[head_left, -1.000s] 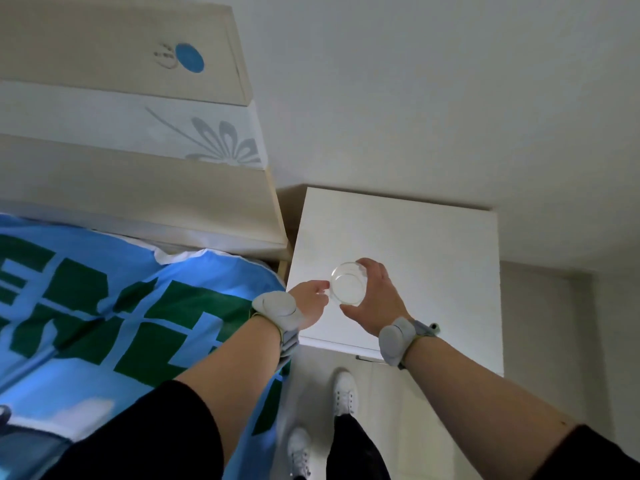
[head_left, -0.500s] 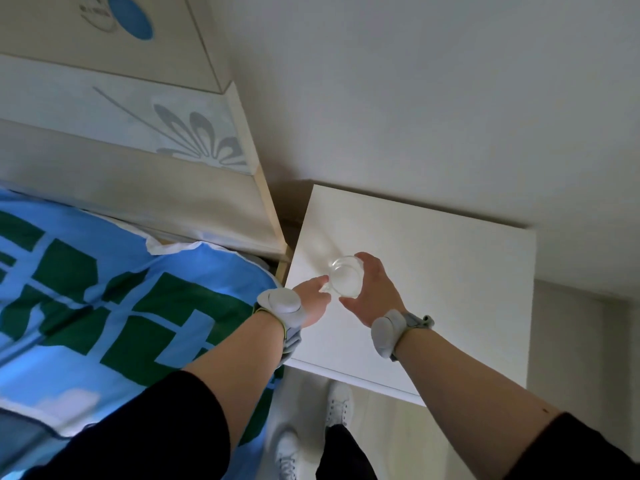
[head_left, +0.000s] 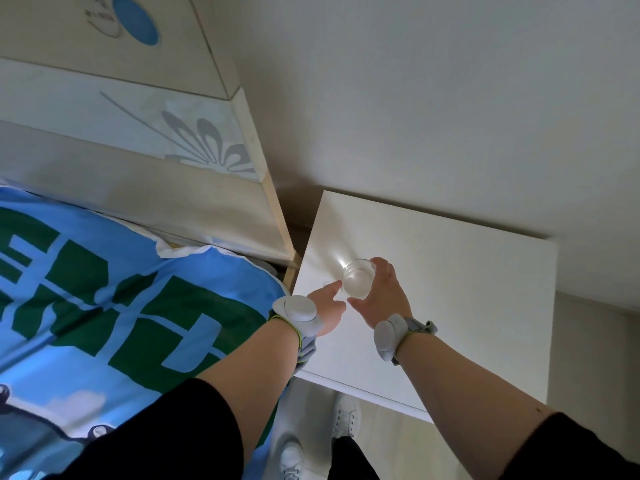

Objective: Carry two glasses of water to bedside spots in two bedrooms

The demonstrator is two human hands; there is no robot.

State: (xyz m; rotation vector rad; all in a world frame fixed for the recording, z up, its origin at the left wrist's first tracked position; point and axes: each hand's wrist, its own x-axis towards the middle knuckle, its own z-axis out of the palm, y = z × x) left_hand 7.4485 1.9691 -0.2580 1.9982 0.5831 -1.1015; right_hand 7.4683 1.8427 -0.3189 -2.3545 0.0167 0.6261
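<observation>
A clear glass of water (head_left: 357, 278) stands low over the white bedside table (head_left: 467, 289), near its left side; I cannot tell whether its base touches the top. My right hand (head_left: 382, 296) wraps the glass from the right, thumb below and fingers behind. My left hand (head_left: 327, 306) is just left of it, one straight fingertip reaching the glass's lower left wall, the other fingers hidden. Both wrists wear grey bands.
The bed with a blue and green cover (head_left: 114, 306) lies left of the table, its wooden headboard (head_left: 138, 140) against the wall. A narrow gap separates bed and table. My white shoes (head_left: 344, 415) stand on the floor before the table's front edge.
Both hands with the glass have gone forward and down over the table's left part. A bright light spot now shows on the table beside the glass.
</observation>
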